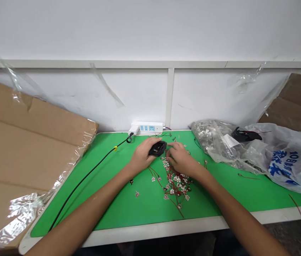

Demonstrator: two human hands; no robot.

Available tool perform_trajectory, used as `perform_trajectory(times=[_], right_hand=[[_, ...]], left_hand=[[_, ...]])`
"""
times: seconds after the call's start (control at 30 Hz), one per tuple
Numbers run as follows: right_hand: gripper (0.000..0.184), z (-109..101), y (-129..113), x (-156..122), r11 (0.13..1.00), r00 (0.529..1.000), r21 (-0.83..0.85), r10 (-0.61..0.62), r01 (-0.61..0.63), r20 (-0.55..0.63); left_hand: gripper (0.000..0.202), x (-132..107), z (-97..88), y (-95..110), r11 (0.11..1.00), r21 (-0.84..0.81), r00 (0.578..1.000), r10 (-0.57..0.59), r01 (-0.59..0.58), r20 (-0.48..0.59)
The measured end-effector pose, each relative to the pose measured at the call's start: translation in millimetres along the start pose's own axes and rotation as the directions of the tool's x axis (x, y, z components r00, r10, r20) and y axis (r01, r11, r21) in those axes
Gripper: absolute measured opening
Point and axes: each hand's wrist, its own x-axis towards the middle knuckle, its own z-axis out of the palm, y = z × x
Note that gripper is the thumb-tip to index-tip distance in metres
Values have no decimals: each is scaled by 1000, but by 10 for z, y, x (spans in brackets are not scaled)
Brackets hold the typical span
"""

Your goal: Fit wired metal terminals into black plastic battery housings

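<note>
My left hand [141, 155] is closed around a black plastic housing [157, 149], whose hollow side faces up and to the right. Small parts inside the housing are too tiny to make out. Close to its right side is my right hand [181, 159], its fingers bent together; whatever they pinch is hidden. Beneath and in front of the right hand lies a loose pile of small metal contact plates with red wires [178, 181]. One separate metal plate [137, 194] rests on the green mat, left of the pile.
A white power strip [150, 127] stands against the wall, with a black cable [86, 176] running to the front left. On the right are a clear bag of metal parts [211, 137], a black piece [246, 135] and a white plastic bag [300, 156]. Cardboard [27, 142] leans at left.
</note>
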Motion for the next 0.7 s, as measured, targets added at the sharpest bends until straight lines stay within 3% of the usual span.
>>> perform_trajectory(times=[0.1, 0.17, 0.23, 0.3, 0.33, 0.4, 0.5, 0.57, 0.7], right_hand=[[12, -46, -65, -20, 1000, 997, 0, -4, 4, -74], [11, -116, -117, -20, 999, 991, 42, -18, 24, -130], [10, -201, -188, -18, 994, 981, 103, -15, 35, -195], [9, -278, -270, -24, 985, 967, 170, 18, 26, -253], [9, -309, -310, -30, 981, 962, 194, 35, 19, -270], [9, -346, -378, -47, 974, 952, 223, 47, 23, -303], [10, -352, -442, -68, 972, 943, 233, 41, 40, -332], [10, -338, -468, -73, 971, 941, 236, 45, 37, -335], [12, -305, -512, -78, 967, 947, 255, 70, 14, -315]], left_hand=[[46, 6, -4, 36, 995, -54, 996, -80, 78, -38], [40, 17, -8, 100, 962, -157, 968, -238, 223, -82], [43, 27, -11, 176, 843, -355, 875, -470, 404, -120], [53, 29, -4, 242, 645, -575, 761, -646, 503, -58], [58, 26, 5, 268, 547, -656, 724, -690, 521, -1], [67, 18, 33, 308, 398, -748, 686, -720, 531, 104], [73, 5, 89, 360, 289, -786, 653, -735, 546, 183], [71, -2, 118, 395, 281, -777, 644, -739, 563, 199], [63, -11, 127, 438, 352, -736, 657, -736, 579, 165]])
